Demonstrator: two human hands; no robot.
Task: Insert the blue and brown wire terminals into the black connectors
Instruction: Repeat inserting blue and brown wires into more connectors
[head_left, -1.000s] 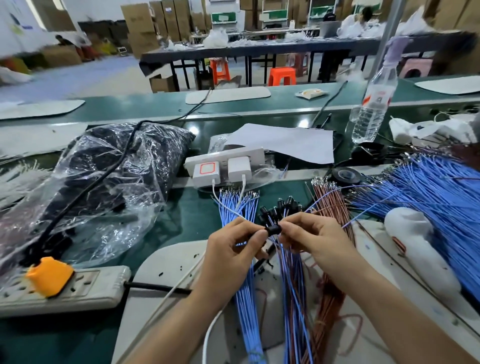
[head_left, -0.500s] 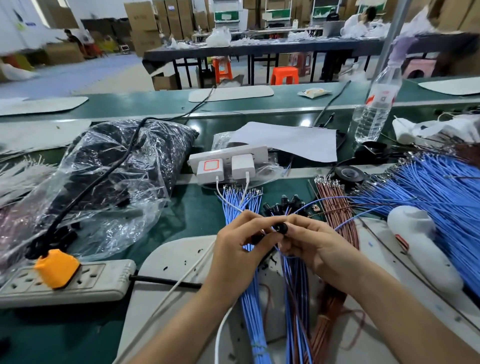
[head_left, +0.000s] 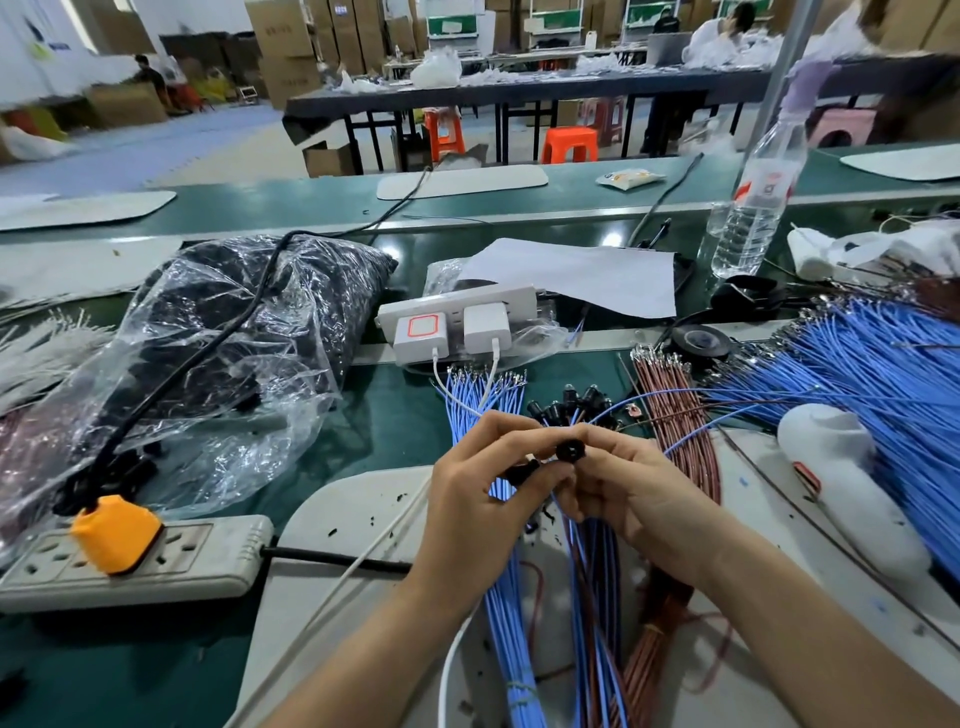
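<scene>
Black connector (head_left: 570, 451): pinched between both hands just below the view's centre, above the white mat, its round open end facing the camera.
Left hand (head_left: 483, 499): fingers curled, thumb and forefinger gripping the connector from its 9 o'clock side; a second black piece (head_left: 521, 471) sits against the same fingers.
Right hand (head_left: 636, 493): fingers curled, thumb and forefinger pinching the connector from its 3 o'clock side.
Loose blue wire (head_left: 696, 439): arcs from the right hand toward 2 o'clock; the fingers hide whether its end sits inside the connector.
Connector cluster (head_left: 576, 402): several black connectors with wires fitted, on the green bench just at 12 o'clock of the hands.
Blue wire bundle (head_left: 511, 613): runs under the left hand from 12 to 6 o'clock, metal terminals at the far end.
Brown wire bundle (head_left: 670, 410): at 1 o'clock of the right hand, terminals pointing away.
Blue wire heap (head_left: 883, 374): a large fan at 3 o'clock of the view.
White mat (head_left: 358, 519): beneath the hands, speckled with dark bits.
Power strip (head_left: 171, 566): at 8 o'clock, an orange plug (head_left: 117, 530) in it.
Plastic bag (head_left: 234, 338): at 10 o'clock, dark contents, a black cable across it.
White socket block (head_left: 457, 312): at 12 o'clock, 2 chargers plugged in.
</scene>
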